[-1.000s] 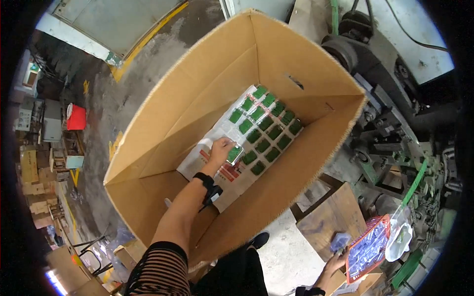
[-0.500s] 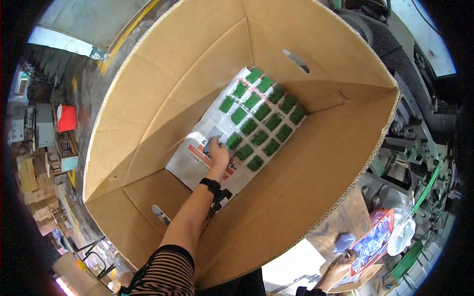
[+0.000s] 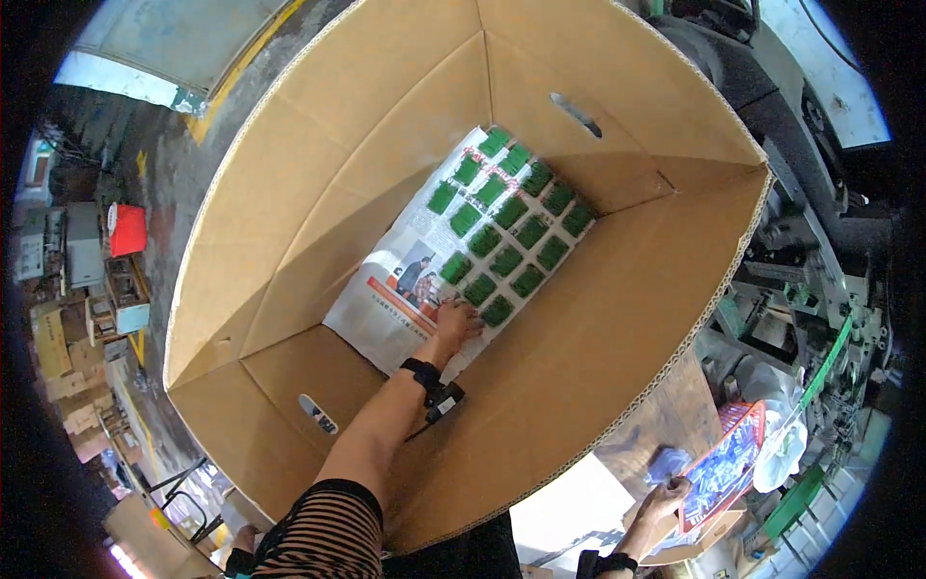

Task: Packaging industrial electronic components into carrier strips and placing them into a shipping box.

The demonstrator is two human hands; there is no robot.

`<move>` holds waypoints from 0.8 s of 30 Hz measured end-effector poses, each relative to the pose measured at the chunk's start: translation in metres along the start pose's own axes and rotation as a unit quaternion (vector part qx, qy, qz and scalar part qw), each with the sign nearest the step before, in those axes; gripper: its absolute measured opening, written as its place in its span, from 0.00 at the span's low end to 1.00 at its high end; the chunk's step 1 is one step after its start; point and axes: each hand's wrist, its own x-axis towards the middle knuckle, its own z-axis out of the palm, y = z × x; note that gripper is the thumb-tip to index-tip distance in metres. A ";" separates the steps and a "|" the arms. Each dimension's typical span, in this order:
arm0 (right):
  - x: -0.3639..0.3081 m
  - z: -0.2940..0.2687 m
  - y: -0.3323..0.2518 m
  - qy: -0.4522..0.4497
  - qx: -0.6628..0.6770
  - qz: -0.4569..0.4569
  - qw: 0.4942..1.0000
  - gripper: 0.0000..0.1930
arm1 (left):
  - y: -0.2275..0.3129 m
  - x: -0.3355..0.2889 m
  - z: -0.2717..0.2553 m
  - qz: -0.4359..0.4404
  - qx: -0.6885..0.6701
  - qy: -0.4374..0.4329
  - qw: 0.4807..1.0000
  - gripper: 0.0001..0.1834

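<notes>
My left hand (image 3: 457, 324), in a striped sleeve, reaches down into a tall cardboard box (image 3: 569, 372). Its fingers are apart over a sheet of newspaper (image 3: 362, 323) on the bottom, just beside the nearest of several dark green rectangular blocks (image 3: 485, 241). The blocks sit in rows on the paper, and their exact kind cannot be made out. Outside the box at the lower right, my right hand (image 3: 662, 502) is curled by the edge of a red basket (image 3: 751, 422) filled with clear and bluish plastic pieces. Whatever its fingertips hold, if anything, is too small to tell.
The box walls rise high around my left arm and have hand-hole cutouts (image 3: 576, 115). A bluish plastic piece (image 3: 667, 465) lies on a wooden surface (image 3: 666, 410) next to the basket. Machinery (image 3: 781, 318) stands to the right. Another hand (image 3: 247, 537) shows at the lower left.
My left hand has moved right and toward me across the newspaper, uncovering a printed photo. My right hand stays by the basket, with only a slight shift.
</notes>
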 end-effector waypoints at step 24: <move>0.003 -0.002 0.005 -0.004 -0.043 -0.038 0.998 0.06 | -0.003 -0.006 0.074 0.064 0.344 0.328 0.877 0.08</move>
